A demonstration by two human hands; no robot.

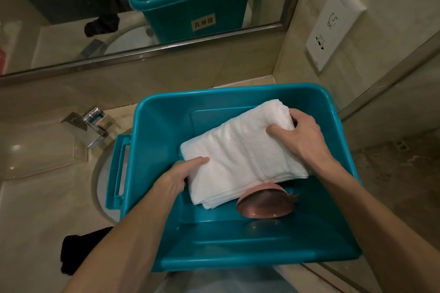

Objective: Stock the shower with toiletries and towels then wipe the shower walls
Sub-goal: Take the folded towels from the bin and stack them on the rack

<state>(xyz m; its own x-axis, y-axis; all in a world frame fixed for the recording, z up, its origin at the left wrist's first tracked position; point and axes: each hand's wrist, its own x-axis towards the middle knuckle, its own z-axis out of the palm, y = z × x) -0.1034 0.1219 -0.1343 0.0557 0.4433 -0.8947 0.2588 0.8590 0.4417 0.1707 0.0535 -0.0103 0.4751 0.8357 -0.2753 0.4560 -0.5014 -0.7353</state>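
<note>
Head camera looks steeply down, close over bin.

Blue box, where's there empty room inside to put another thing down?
Inside the teal bin, the bare floor is the near strip between the pink dish and the near wall, plus the far-left corner behind the white towel. The middle is crowded: left hand and right hand grip the towel, which covers part of the dish.

Bin top: teal rectangular plastic bin, open upward
Middle: folded white terry towel spans it — pink round plastic dish beneath
Near floor: bare
Left outside: chrome square faucet nearby
</note>
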